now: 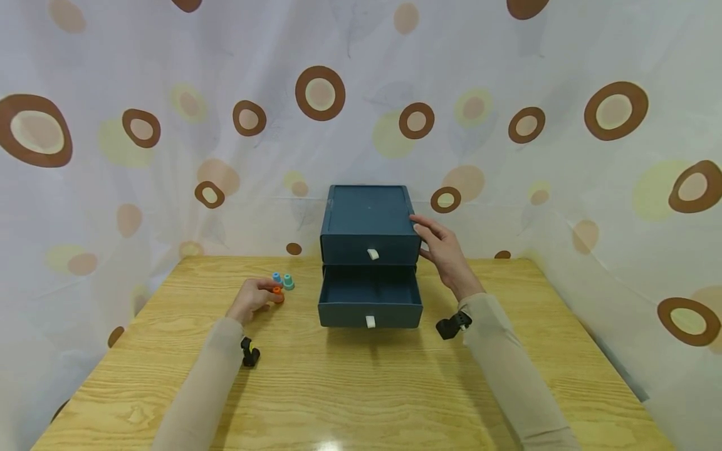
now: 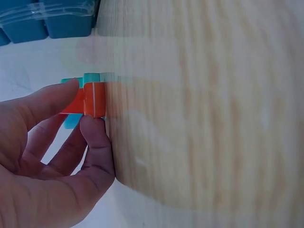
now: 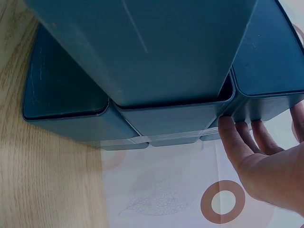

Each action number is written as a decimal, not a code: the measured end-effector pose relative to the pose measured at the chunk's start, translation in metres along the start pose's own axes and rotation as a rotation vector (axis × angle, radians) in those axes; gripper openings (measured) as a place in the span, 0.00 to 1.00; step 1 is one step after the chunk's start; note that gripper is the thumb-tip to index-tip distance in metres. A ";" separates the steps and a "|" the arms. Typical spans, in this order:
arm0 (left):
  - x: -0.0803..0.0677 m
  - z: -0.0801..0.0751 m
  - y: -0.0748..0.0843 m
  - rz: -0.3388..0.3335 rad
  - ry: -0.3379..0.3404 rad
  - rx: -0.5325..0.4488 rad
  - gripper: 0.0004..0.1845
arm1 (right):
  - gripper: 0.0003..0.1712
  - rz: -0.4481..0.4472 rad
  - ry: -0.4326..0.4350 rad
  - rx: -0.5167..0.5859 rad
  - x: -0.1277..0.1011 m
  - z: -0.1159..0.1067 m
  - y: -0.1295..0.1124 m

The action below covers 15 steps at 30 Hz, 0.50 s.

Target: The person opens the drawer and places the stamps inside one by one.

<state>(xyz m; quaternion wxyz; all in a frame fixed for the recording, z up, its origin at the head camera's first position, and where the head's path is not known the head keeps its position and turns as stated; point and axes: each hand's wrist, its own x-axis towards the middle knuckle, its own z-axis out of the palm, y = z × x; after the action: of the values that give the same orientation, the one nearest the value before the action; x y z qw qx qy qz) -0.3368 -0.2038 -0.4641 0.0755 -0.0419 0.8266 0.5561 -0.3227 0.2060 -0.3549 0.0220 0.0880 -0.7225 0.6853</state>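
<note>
Your table (image 1: pixel 395 388) of pale wood fills the lower view, with a spotted curtain (image 1: pixel 113 94) hanging behind and to both sides. At the far middle stands the dark blue box (image 1: pixel 366 216) with two drawers; its lower drawer (image 1: pixel 369 297) is pulled out toward you, the upper one closed. Your right hand (image 1: pixel 445 254) lies against the box's right side with fingers straight, steadying it without curling round anything. Your left hand (image 1: pixel 254 299) rests on the table left of the drawer and pinches a small orange piece (image 2: pixel 88 99) between thumb and forefinger. Just behind it stand a teal piece (image 1: pixel 288 281) and a light blue piece (image 1: pixel 276 277), close together.
</note>
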 end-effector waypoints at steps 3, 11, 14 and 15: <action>-0.001 -0.001 -0.002 -0.020 0.012 0.005 0.22 | 0.27 -0.002 -0.010 0.005 -0.001 0.001 0.000; -0.006 -0.006 0.003 -0.032 -0.029 -0.006 0.24 | 0.27 -0.004 -0.017 0.004 0.000 0.003 0.000; -0.008 -0.007 0.008 -0.017 -0.055 -0.013 0.24 | 0.27 -0.005 -0.008 0.002 0.000 0.002 0.000; -0.009 -0.008 0.009 -0.004 -0.069 -0.009 0.25 | 0.27 -0.004 -0.006 0.003 0.000 0.002 0.000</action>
<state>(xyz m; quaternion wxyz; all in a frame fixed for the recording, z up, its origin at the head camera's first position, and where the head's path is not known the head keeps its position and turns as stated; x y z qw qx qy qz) -0.3301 -0.2077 -0.4510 0.1049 -0.0247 0.8208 0.5609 -0.3227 0.2041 -0.3545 0.0212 0.0916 -0.7215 0.6860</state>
